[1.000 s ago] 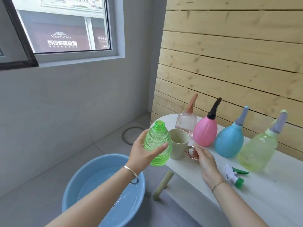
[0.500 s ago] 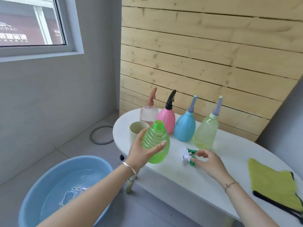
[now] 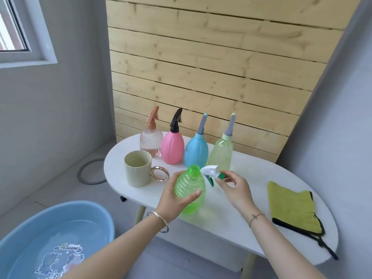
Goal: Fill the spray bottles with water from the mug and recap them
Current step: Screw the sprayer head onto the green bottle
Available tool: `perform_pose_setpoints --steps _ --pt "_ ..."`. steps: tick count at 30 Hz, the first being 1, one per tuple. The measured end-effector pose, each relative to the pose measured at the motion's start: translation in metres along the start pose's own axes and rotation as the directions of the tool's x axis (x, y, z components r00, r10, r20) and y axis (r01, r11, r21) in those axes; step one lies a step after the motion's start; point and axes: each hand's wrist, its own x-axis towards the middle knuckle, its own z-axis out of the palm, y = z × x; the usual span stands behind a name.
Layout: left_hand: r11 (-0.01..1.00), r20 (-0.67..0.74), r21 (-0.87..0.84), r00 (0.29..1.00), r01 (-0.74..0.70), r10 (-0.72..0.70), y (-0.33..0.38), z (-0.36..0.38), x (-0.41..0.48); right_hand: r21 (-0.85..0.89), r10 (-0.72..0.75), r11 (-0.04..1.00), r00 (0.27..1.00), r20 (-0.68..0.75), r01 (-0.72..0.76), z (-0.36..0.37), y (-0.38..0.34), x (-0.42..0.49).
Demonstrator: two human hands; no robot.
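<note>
head view, coach: your left hand [image 3: 177,200] grips the green bottle [image 3: 190,190], neck up over the near side of the table [image 3: 221,228]; your right hand [image 3: 235,188] pinches the spray cap [image 3: 210,172] just right of its open neck.
you: and the trick?
coach: hold the bottle steady, set the collar square on the neck, then twist; tilted threads would likely cross.

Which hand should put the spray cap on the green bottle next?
Probably right: the right hand pinches the spray cap beside the open neck of the green bottle, which the left hand grips.
</note>
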Motion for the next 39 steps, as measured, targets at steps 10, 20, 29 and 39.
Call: perform_pose_setpoints --steps 10,20,29,39 --pt "0.999 0.031 -0.036 0.999 0.024 -0.023 -0.013 0.029 0.004 0.809 0.01 0.588 1.0 -0.003 -0.003 -0.061 -0.101 0.006" --pt "0.998 0.048 -0.038 0.998 0.043 -0.041 -0.017 0.036 0.003 0.962 -0.078 0.274 0.997 0.028 -0.005 -0.047 -0.144 0.001" --pt "0.997 0.081 -0.044 0.995 0.056 -0.052 -0.018 0.036 0.004 0.951 -0.072 0.311 0.997 0.024 0.0 -0.018 -0.124 0.0" --pt "0.999 0.1 0.023 0.994 0.03 -0.032 -0.02 0.033 0.007 0.339 -0.135 0.941 0.934 0.332 0.015 -0.027 -0.072 -0.008"
